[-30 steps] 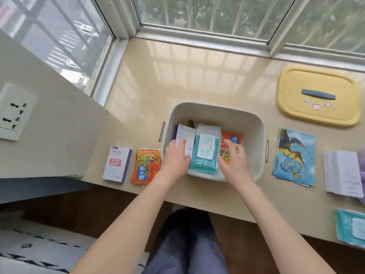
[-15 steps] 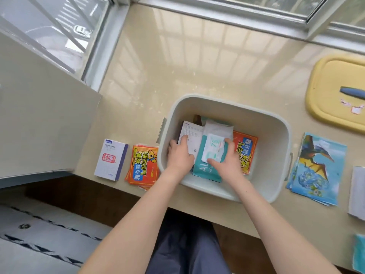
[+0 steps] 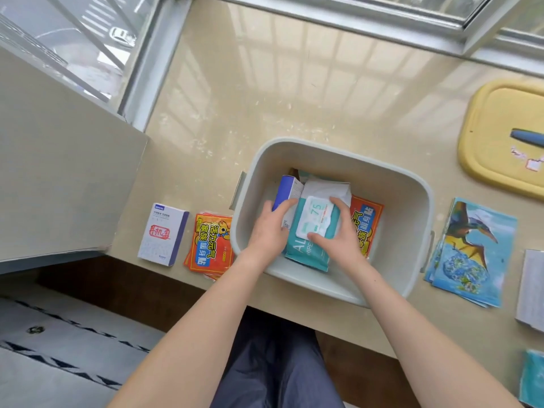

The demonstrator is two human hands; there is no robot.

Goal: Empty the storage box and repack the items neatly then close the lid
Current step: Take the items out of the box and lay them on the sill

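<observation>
We see the storage box [image 3: 338, 148] standing open on the bench [image 3: 265, 98] near its front edge, with both of our hands reaching inside. Our left grip [image 3: 269, 228] is curled round a small blue-and-white carton [image 3: 287, 189] that stands tilted against the box's left wall. Our right grip [image 3: 338, 237] is spread over a teal pack of wipes [image 3: 303, 254], thumb and fingers pinching its white flap from either end. An orange packet [image 3: 366, 219] lies in the box just right of the wipes, partly under our right hand. The yellow lid [image 3: 500, 136] rests on the bench well apart to the right. Left of the box lie a white carton [image 3: 163, 234] and orange packets [image 3: 210, 242]; right of it, dinosaur picture cards [image 3: 474, 251].
</observation>
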